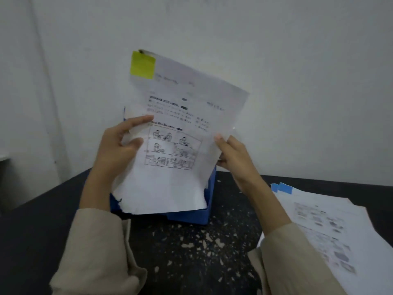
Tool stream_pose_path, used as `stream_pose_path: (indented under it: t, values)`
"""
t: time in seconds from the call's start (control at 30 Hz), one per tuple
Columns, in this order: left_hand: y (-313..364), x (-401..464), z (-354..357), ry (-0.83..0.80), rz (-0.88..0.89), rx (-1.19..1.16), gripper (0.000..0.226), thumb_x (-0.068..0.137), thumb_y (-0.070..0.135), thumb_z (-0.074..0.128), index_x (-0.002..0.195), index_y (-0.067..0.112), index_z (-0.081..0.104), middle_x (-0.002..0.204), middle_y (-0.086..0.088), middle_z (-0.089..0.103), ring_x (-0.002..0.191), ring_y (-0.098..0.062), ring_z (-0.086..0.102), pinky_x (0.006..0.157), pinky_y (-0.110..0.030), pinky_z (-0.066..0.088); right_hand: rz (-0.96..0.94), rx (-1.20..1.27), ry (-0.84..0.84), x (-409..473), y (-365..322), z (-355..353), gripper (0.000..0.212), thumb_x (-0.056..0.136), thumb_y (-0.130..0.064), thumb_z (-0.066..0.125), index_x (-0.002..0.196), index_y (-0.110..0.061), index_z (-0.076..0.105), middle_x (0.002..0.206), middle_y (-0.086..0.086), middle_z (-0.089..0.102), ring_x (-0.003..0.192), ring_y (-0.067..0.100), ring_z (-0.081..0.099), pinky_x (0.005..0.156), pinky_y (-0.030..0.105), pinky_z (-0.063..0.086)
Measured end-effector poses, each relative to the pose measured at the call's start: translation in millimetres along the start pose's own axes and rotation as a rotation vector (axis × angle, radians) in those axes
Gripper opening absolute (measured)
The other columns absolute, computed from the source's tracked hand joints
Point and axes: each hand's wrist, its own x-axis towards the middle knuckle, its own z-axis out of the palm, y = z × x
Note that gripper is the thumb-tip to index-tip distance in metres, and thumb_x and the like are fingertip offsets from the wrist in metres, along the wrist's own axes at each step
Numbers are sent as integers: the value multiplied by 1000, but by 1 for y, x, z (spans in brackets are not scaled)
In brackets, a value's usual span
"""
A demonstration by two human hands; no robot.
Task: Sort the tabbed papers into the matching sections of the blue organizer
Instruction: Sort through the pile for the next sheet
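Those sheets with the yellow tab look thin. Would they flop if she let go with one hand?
Probably: the yellow-tabbed sheets already curve between her left hand and right hand. The ragged bottom edge suggests they tear easily. They look light.

Both forearms carry loose beige sleeves [100, 248] of plain, creased fabric, wide at the cuffs, apparently unlined, leaving the wrists and hands [119, 145] bare.
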Motion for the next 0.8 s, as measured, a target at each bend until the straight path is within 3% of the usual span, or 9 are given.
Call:
stream_pose_path:
  t: [0.1,0.2,0.3,0.37,0.5,0.63,0.73,0.8]
  values:
    - [-7,-7,-25,40,-53,12,60,83,-17,53,109,37,63,120,16,60,111,12,53,91,-4,41,109,32,-139,-1,13,21,22,100,-36,35,106,-32,56,107,-9,65,96,4,63,82,21,54]
    - [-15,-12,-38,76,-99,25,60,83,-15,54,112,37,63,122,16,60,116,8,51,100,-11,38,161,34,-186,-1,23,29,40,97,-47,30,132,-32,43,135,-2,52,125,16,49,104,39,43]
    - [-17,-11,-41,114,-130,15,60,83,-15,53,113,36,63,123,13,60,120,-1,51,106,-25,39,173,60,-102,1,24,24,56,98,-48,28,149,-27,19,152,-5,29,137,17,33,105,36,37]
    - [-15,-9,-38,131,-130,16,60,83,-15,53,114,36,62,127,10,58,123,-6,50,104,-24,40,174,87,-54,3,24,16,56,99,-45,28,150,-25,14,153,-4,25,138,17,31,106,37,37]
    - [-3,-1,-27,151,-110,-9,58,85,-14,52,120,31,60,131,8,56,123,-4,49,98,-11,40,175,106,-31,5,24,8,57,98,-46,29,151,-27,15,154,-6,24,138,16,32,103,35,38]
    - [15,4,-6,122,-70,1,58,86,-13,50,124,29,58,129,13,54,123,-1,46,105,-16,36,166,66,-32,5,26,7,36,99,-46,28,133,-36,36,140,-10,42,128,11,42,108,38,34]
    - [31,11,4,137,-51,74,58,86,-13,48,126,28,58,127,15,53,118,2,45,92,3,32,170,41,-20,8,30,5,39,99,-48,28,137,-39,32,138,-11,45,127,10,42,108,33,32]
    - [45,22,5,138,-37,177,59,85,-12,46,128,26,57,124,14,52,118,-2,45,87,7,30,166,44,-17,5,29,5,47,100,-45,29,145,-32,26,137,-14,42,124,5,42,104,26,33]
